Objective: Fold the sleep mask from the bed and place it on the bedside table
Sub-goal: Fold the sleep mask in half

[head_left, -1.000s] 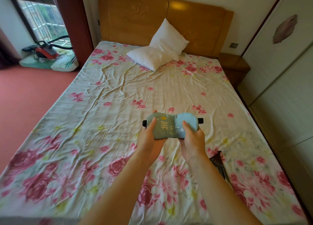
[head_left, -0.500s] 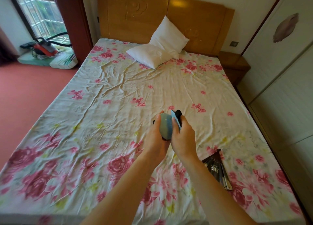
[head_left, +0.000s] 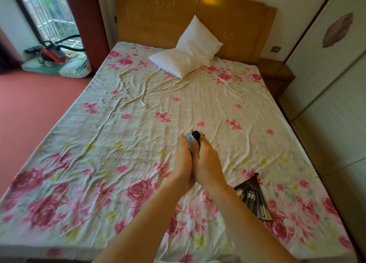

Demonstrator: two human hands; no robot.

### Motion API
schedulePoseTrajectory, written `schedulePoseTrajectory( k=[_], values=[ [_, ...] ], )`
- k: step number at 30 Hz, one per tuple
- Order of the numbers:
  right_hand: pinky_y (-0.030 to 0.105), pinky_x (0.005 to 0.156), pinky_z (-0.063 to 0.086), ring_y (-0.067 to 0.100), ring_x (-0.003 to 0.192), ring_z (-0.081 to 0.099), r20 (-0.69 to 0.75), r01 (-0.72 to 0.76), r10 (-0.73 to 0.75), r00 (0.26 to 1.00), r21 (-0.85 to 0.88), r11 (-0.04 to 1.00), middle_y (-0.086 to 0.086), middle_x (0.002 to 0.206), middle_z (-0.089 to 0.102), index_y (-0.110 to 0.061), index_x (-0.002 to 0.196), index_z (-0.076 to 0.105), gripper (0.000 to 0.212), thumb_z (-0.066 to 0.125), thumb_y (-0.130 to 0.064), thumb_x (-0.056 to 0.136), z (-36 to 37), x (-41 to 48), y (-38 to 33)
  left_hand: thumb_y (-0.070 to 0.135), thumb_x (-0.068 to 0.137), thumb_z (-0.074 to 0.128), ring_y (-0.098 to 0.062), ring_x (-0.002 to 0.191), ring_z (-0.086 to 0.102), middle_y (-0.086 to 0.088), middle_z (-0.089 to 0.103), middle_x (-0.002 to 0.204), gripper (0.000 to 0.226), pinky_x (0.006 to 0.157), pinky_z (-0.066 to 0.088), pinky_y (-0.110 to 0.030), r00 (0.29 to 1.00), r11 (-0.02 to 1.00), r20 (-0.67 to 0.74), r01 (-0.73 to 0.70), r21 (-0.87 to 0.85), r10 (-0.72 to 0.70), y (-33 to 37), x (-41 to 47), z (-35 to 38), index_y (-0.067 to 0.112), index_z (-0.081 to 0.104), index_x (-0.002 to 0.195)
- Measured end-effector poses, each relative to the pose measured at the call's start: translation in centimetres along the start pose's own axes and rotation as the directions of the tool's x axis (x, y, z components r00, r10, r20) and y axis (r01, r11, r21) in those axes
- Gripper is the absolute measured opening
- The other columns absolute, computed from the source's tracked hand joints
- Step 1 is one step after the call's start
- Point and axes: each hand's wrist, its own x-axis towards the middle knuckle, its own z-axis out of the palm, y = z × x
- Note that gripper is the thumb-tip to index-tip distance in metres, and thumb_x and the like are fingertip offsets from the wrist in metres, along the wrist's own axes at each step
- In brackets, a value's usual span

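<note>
The light blue sleep mask (head_left: 191, 139) with its black strap is folded in half and pressed between my two palms above the middle of the bed (head_left: 138, 112). Only its top edge and the strap show between my fingertips. My left hand (head_left: 183, 159) lies flat against its left side and my right hand (head_left: 207, 159) against its right side, both gripping it. The wooden bedside table (head_left: 275, 70) stands at the far right of the headboard, well beyond my hands.
Two white pillows (head_left: 188, 53) lean at the headboard. A dark folded fan (head_left: 252, 196) lies on the sheet right of my right forearm. White wardrobe doors (head_left: 332, 96) line the right side. A red vacuum cleaner (head_left: 52, 53) sits by the window at left.
The mask was spread open between my hands a second ago; both hands have brought its halves together, and my palms now close flat on the folded mask.
</note>
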Motion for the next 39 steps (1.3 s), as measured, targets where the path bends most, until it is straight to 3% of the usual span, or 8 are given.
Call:
schedulePoseTrajectory(
  k=[3,7,10,13,16,20,24,39],
  values=[
    [0.034,0.119,0.026,0.014,0.145,0.030,0.158,-0.035,0.035,0.987,-0.003,0.999,0.001,0.155,0.039,-0.020,0.149,0.036,0.064,0.024,-0.057,0.098,0.0,0.1,0.2,0.073,0.087,0.037,-0.022,0.139,0.047,-0.006,0.057,0.146,0.078,0.121,0.030,-0.042,0.999,0.998,0.053,-0.003,-0.068,0.006,0.2,-0.2,-0.1,0.018,0.054,0.140],
    [0.034,0.123,-0.001,0.001,0.148,-0.008,0.280,-0.136,0.097,0.955,0.124,0.983,-0.008,0.166,0.002,-0.025,0.155,0.012,0.087,0.015,-0.074,0.084,0.2,-0.1,-0.3,0.071,0.076,0.050,-0.015,0.144,0.040,0.003,0.051,0.151,0.086,0.119,0.031,-0.037,0.991,0.993,0.128,-0.010,-0.119,0.026,0.3,-0.3,-0.2,0.020,0.046,0.146],
    [0.036,0.123,0.017,0.008,0.149,0.016,0.380,-0.210,0.077,0.922,0.322,0.923,-0.002,0.164,0.020,-0.024,0.155,0.022,0.088,0.020,-0.078,0.085,-0.9,0.2,-0.4,0.053,0.077,0.074,-0.009,0.115,0.067,0.005,0.076,0.117,0.058,0.087,0.058,-0.029,0.997,0.995,0.036,-0.069,-0.069,0.071,0.4,0.3,-0.6,0.023,0.063,0.125],
    [0.017,0.108,0.037,-0.004,0.130,0.045,0.179,-0.131,0.053,0.982,0.461,0.878,-0.003,0.150,0.046,-0.020,0.145,0.045,0.069,0.034,-0.065,0.094,-2.7,0.9,0.1,0.024,0.091,0.071,-0.024,0.096,0.076,-0.012,0.075,0.113,0.036,0.072,0.063,-0.037,0.988,0.993,-0.149,-0.066,-0.101,0.050,1.0,1.1,-1.7,0.014,0.061,0.125],
    [0.017,0.101,0.045,0.005,0.124,0.054,-0.068,-0.080,0.109,0.992,0.335,0.939,-0.008,0.135,0.059,-0.018,0.133,0.059,0.041,0.050,-0.039,0.099,-4.0,1.7,1.1,0.025,0.096,0.065,-0.029,0.098,0.075,-0.015,0.071,0.122,0.038,0.065,0.063,-0.038,0.986,0.989,-0.163,-0.068,-0.134,0.046,1.6,1.1,-2.1,0.014,0.056,0.131],
    [0.035,0.086,0.059,0.014,0.105,0.068,0.023,-0.207,0.213,0.977,0.359,0.910,-0.001,0.114,0.072,-0.015,0.121,0.068,0.032,0.062,-0.032,0.094,-3.6,1.7,1.8,0.033,0.097,0.061,-0.029,0.094,0.077,-0.016,0.075,0.115,0.041,0.059,0.062,-0.034,0.987,0.989,-0.159,-0.056,-0.139,0.034,1.7,0.5,-1.5,0.007,0.060,0.129],
    [0.028,0.069,0.061,0.009,0.085,0.073,0.001,-0.176,0.186,0.983,0.326,0.929,-0.007,0.086,0.077,-0.030,0.092,0.073,0.009,0.070,-0.037,0.087,-2.9,1.3,2.0,0.041,0.097,0.058,-0.024,0.088,0.078,-0.013,0.074,0.115,0.040,0.060,0.062,-0.034,0.985,0.996,-0.152,-0.089,-0.017,0.085,1.5,0.4,-1.4,0.012,0.061,0.125],
    [0.028,0.046,0.055,0.014,0.065,0.073,-0.030,-0.344,0.388,0.921,0.404,0.847,0.001,0.073,0.076,-0.017,0.084,0.075,0.026,0.068,-0.042,0.088,-4.2,1.0,2.1,0.047,0.087,0.070,-0.023,0.090,0.077,-0.006,0.080,0.098,0.041,0.060,0.058,-0.028,0.986,0.909,0.054,-0.166,0.382,0.157,1.1,0.1,-1.4,0.018,0.069,0.116]
  ],
)
